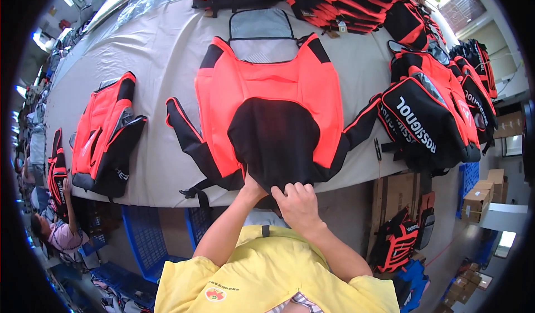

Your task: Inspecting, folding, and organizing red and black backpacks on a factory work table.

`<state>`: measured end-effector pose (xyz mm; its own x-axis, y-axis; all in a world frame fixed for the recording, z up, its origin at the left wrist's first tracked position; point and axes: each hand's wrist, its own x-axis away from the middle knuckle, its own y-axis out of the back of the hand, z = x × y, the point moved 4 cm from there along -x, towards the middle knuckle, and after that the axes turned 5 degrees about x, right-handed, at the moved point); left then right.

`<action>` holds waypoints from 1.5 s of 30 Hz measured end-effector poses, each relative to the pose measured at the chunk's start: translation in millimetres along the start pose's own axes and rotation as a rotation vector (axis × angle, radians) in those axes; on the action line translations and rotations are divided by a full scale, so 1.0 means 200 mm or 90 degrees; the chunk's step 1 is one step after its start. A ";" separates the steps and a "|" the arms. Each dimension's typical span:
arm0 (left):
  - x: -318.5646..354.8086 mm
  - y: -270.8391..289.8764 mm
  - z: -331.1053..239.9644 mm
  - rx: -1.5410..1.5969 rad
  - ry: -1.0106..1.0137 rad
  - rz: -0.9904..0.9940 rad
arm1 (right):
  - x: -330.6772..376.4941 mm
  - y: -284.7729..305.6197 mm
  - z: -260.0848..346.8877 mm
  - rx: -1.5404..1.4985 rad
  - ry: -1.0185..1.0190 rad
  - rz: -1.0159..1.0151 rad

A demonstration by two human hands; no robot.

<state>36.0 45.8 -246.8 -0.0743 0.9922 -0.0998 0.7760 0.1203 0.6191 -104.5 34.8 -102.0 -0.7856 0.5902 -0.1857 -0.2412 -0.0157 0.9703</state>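
Note:
A red-orange and black backpack (323, 101) lies spread on the table before me, its side panels fanned out. A grey mesh-and-lining flap (261, 26) stretches away at its far end. A rounded black fabric panel (276, 134) hangs toward me over the table edge. My right hand (299, 201) has its fingers curled over the near edge of that black panel, gripping it. My left hand (254, 189) reaches in under the same panel, its fingers hidden by the cloth.
Stacks of red and black bags (340, 3) lie along the table's far side. Finished-looking backpacks (423, 112) stand at the right, another backpack (108, 134) at the left. Blue plastic crates (146, 238) sit below the edge. A person (61, 235) handles a bag at far left.

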 end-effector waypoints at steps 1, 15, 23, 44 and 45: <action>0.02 0.01 0.02 -0.006 0.000 -0.007 | 0.00 -0.01 0.01 -0.003 0.005 0.017; -0.32 0.65 -0.38 -0.064 -0.140 -0.180 | -0.13 -0.42 -0.05 0.019 -0.007 0.117; -0.39 0.41 -0.11 -0.057 0.024 -0.027 | -0.10 -0.47 -0.07 0.006 -0.052 0.120; 0.56 0.64 -0.12 -0.313 0.294 -0.145 | -0.04 -0.47 -0.14 -0.036 -0.034 0.053; 0.42 0.66 -0.16 -0.252 0.189 -0.249 | -0.06 -0.45 -0.12 -0.033 -0.018 0.048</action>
<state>112.1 145.4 -149.8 -0.5207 0.8320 -0.1913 0.3694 0.4216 0.8281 -87.9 9.9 -190.1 -0.7861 0.6087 -0.1068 -0.2116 -0.1028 0.9719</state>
